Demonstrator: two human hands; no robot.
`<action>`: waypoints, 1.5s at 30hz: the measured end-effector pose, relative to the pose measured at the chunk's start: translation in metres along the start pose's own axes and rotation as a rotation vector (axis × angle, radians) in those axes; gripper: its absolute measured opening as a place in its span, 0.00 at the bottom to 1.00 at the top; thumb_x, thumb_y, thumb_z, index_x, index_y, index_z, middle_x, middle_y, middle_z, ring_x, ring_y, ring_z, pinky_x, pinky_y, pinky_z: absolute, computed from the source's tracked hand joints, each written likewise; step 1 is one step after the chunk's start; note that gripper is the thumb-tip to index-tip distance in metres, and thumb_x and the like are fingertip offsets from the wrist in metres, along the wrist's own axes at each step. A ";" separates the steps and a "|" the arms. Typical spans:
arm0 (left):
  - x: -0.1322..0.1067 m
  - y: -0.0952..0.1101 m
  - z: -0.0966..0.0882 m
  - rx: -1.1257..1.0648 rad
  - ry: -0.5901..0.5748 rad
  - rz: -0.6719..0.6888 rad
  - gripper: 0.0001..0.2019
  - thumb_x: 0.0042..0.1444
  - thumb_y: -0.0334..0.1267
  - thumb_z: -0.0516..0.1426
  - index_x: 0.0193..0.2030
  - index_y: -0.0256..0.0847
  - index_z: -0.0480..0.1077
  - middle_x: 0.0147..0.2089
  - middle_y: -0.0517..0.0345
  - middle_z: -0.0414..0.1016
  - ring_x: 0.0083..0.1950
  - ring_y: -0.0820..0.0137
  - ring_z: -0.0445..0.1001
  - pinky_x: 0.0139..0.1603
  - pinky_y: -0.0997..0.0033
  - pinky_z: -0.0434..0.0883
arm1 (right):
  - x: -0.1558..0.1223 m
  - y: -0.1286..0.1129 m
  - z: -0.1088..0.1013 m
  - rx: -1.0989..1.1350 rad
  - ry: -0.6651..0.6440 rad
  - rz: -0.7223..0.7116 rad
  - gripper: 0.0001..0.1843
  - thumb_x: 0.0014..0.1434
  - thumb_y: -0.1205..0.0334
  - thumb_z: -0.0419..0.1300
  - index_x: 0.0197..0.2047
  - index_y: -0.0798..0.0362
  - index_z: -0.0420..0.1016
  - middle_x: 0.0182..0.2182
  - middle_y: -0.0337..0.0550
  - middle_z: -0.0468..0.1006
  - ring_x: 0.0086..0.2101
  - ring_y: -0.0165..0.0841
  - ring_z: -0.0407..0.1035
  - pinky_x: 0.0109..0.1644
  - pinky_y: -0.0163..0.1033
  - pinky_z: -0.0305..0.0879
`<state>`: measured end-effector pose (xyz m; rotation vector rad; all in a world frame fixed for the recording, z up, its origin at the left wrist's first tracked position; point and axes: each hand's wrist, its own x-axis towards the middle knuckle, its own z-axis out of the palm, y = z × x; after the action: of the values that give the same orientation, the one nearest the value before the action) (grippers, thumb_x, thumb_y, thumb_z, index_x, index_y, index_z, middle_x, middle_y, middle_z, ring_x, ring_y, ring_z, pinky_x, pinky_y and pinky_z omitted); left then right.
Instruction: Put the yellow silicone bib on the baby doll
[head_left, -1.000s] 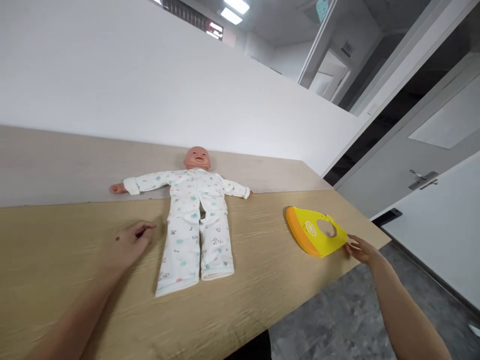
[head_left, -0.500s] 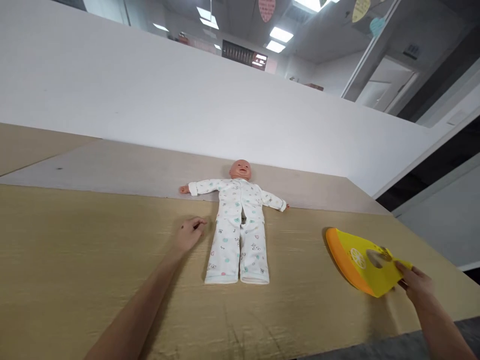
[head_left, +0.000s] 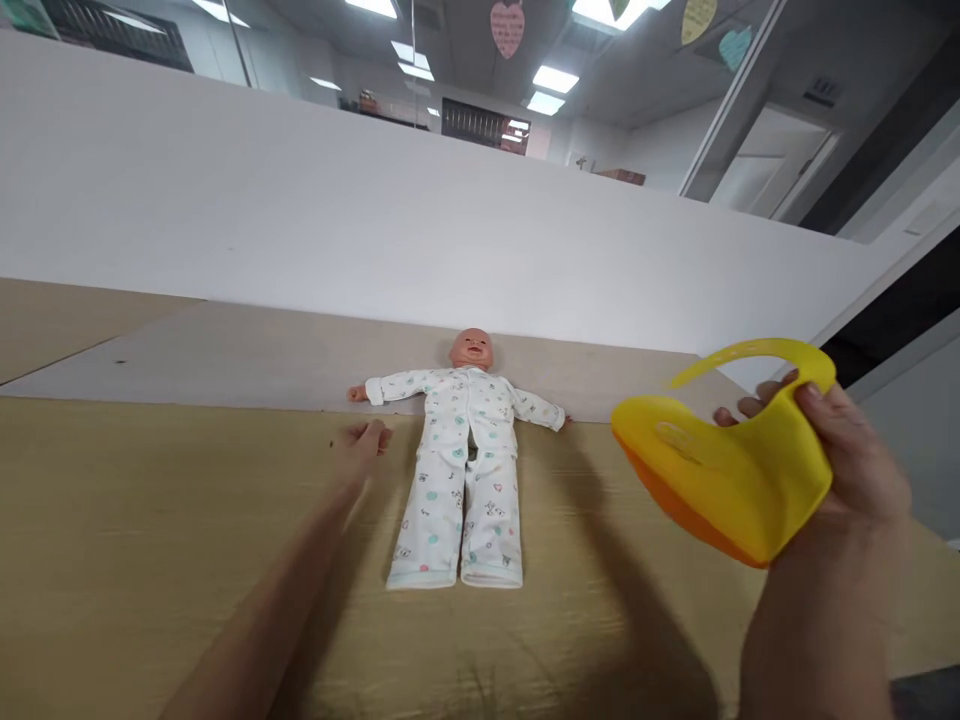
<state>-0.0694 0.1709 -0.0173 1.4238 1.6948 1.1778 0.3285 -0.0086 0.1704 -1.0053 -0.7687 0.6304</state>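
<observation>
A baby doll (head_left: 459, 455) in white printed pyjamas lies on its back on the wooden table (head_left: 150, 540), arms spread, head toward the wall. My left hand (head_left: 361, 445) rests flat on the table just left of the doll's body, fingers stretched out toward its sleeve. My right hand (head_left: 844, 455) is raised above the table at the right, its fingers wrapped round a yellow and orange silicone bib (head_left: 724, 470), which hangs clear of the surface with its neck strap curving up over my fingers.
A white partition wall (head_left: 300, 210) runs behind the table. A paler board (head_left: 225, 350) lies along the table's back under the doll's head. The table's right edge is near my right arm, with a doorway beyond.
My right hand has lifted the bib off the table and brought it up toward me. My left hand slid slightly forward beside the doll.
</observation>
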 end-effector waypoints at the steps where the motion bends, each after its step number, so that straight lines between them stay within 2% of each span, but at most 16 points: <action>1: 0.001 0.012 0.004 -0.028 -0.009 -0.010 0.17 0.52 0.45 0.50 0.29 0.33 0.74 0.32 0.47 0.79 0.32 0.64 0.75 0.34 0.68 0.73 | -0.005 0.001 0.012 0.075 -0.099 -0.013 0.04 0.53 0.63 0.63 0.35 0.49 0.74 0.30 0.42 0.65 0.29 0.26 0.66 0.39 0.45 0.72; 4: 0.001 0.047 0.015 -0.144 -0.169 -0.026 0.20 0.52 0.49 0.52 0.22 0.35 0.73 0.28 0.47 0.77 0.30 0.65 0.75 0.36 0.68 0.74 | -0.014 0.010 0.045 0.251 -0.306 0.032 0.07 0.51 0.61 0.66 0.34 0.49 0.72 0.27 0.37 0.60 0.25 0.23 0.59 0.34 0.38 0.69; 8: -0.008 0.070 0.006 -0.251 -0.671 0.042 0.27 0.53 0.61 0.52 0.21 0.38 0.75 0.28 0.49 0.78 0.35 0.61 0.76 0.38 0.66 0.73 | -0.021 0.031 0.086 0.349 -0.396 0.192 0.10 0.51 0.58 0.66 0.36 0.48 0.70 0.30 0.37 0.63 0.26 0.25 0.61 0.28 0.33 0.66; 13: -0.026 0.079 -0.030 -0.299 -1.193 0.172 0.43 0.47 0.75 0.45 0.34 0.34 0.81 0.38 0.41 0.80 0.38 0.56 0.77 0.42 0.61 0.72 | -0.023 0.063 0.118 0.494 -0.533 0.363 0.09 0.56 0.59 0.63 0.40 0.46 0.67 0.27 0.33 0.58 0.23 0.22 0.56 0.30 0.30 0.65; 15: -0.032 0.084 -0.037 -0.333 -1.286 0.221 0.47 0.45 0.76 0.46 0.48 0.33 0.78 0.45 0.39 0.79 0.43 0.52 0.77 0.44 0.59 0.72 | -0.024 0.070 0.124 0.513 -0.536 0.374 0.09 0.57 0.60 0.63 0.41 0.46 0.67 0.27 0.33 0.59 0.23 0.21 0.55 0.34 0.31 0.67; 17: -0.035 0.090 -0.037 -0.355 -1.279 0.244 0.45 0.46 0.73 0.51 0.60 0.37 0.70 0.52 0.42 0.76 0.52 0.51 0.74 0.51 0.59 0.70 | -0.026 0.073 0.127 0.511 -0.529 0.386 0.10 0.56 0.60 0.63 0.40 0.46 0.67 0.27 0.32 0.60 0.24 0.20 0.56 0.35 0.31 0.68; 19: -0.037 0.093 -0.032 -0.388 -1.253 0.230 0.39 0.50 0.63 0.58 0.65 0.44 0.63 0.60 0.45 0.71 0.57 0.53 0.71 0.56 0.60 0.67 | -0.028 0.072 0.130 0.536 -0.522 0.405 0.10 0.56 0.61 0.64 0.39 0.47 0.67 0.27 0.32 0.60 0.23 0.21 0.55 0.33 0.31 0.67; 23: -0.037 0.091 -0.015 -0.488 -1.014 0.165 0.28 0.54 0.47 0.62 0.61 0.45 0.66 0.62 0.46 0.68 0.56 0.59 0.71 0.51 0.66 0.70 | -0.036 0.067 0.131 0.660 -0.530 0.428 0.07 0.58 0.64 0.62 0.39 0.48 0.67 0.26 0.32 0.58 0.23 0.21 0.55 0.31 0.30 0.67; 26: -0.033 0.083 -0.003 -0.553 -0.802 0.101 0.27 0.53 0.45 0.63 0.60 0.46 0.64 0.60 0.49 0.70 0.57 0.61 0.70 0.50 0.67 0.71 | -0.044 0.065 0.131 0.700 -0.563 0.420 0.06 0.60 0.62 0.60 0.41 0.45 0.69 0.26 0.33 0.57 0.24 0.21 0.56 0.32 0.27 0.67; 28: -0.031 0.075 0.004 -0.529 -0.745 0.039 0.25 0.53 0.50 0.62 0.56 0.45 0.67 0.55 0.50 0.73 0.54 0.62 0.72 0.48 0.67 0.71 | -0.049 0.065 0.130 0.716 -0.573 0.413 0.07 0.59 0.61 0.61 0.42 0.43 0.70 0.26 0.33 0.56 0.25 0.21 0.56 0.32 0.26 0.66; 30: -0.030 0.067 0.009 -0.457 -0.794 0.004 0.25 0.53 0.58 0.59 0.47 0.40 0.73 0.48 0.49 0.76 0.49 0.61 0.74 0.46 0.65 0.71 | -0.053 0.065 0.130 0.739 -0.585 0.417 0.06 0.58 0.61 0.62 0.40 0.43 0.70 0.26 0.33 0.55 0.24 0.21 0.55 0.31 0.26 0.67; 32: -0.032 0.062 0.011 -0.409 -0.897 0.018 0.30 0.50 0.67 0.55 0.37 0.37 0.76 0.40 0.49 0.78 0.43 0.61 0.75 0.46 0.63 0.71 | -0.058 0.065 0.131 0.746 -0.592 0.415 0.04 0.58 0.62 0.62 0.37 0.45 0.70 0.25 0.33 0.52 0.23 0.21 0.52 0.30 0.26 0.67; 35: -0.039 0.062 0.014 -0.489 -1.080 0.090 0.35 0.42 0.72 0.55 0.30 0.36 0.77 0.33 0.50 0.78 0.40 0.61 0.75 0.47 0.62 0.70 | -0.062 0.063 0.132 0.673 -0.584 0.410 0.03 0.58 0.60 0.61 0.35 0.46 0.71 0.23 0.34 0.49 0.22 0.22 0.49 0.28 0.26 0.66; 38: -0.047 0.066 0.016 -0.682 -1.171 0.110 0.36 0.37 0.70 0.61 0.37 0.36 0.78 0.37 0.48 0.79 0.43 0.58 0.75 0.47 0.63 0.69 | -0.064 0.062 0.132 0.620 -0.594 0.390 0.03 0.57 0.59 0.62 0.36 0.45 0.71 0.23 0.34 0.49 0.21 0.23 0.49 0.26 0.26 0.64; 42: -0.052 0.069 0.016 -0.880 -1.088 -0.006 0.35 0.41 0.62 0.64 0.51 0.38 0.74 0.49 0.46 0.77 0.49 0.57 0.75 0.48 0.65 0.70 | -0.061 0.067 0.135 0.646 -0.593 0.399 0.05 0.57 0.62 0.63 0.38 0.46 0.72 0.24 0.34 0.58 0.22 0.20 0.55 0.25 0.24 0.61; 45: -0.052 0.077 0.004 -0.947 -0.995 -0.106 0.28 0.45 0.51 0.67 0.52 0.39 0.73 0.48 0.47 0.78 0.44 0.62 0.78 0.46 0.67 0.73 | -0.054 0.073 0.139 0.527 -0.508 0.380 0.08 0.53 0.61 0.66 0.36 0.48 0.72 0.23 0.34 0.63 0.22 0.21 0.59 0.25 0.26 0.62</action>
<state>-0.0222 0.1231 0.0464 0.9755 0.3956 0.7794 0.1772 0.0490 0.1344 -0.4995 -0.7916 1.3735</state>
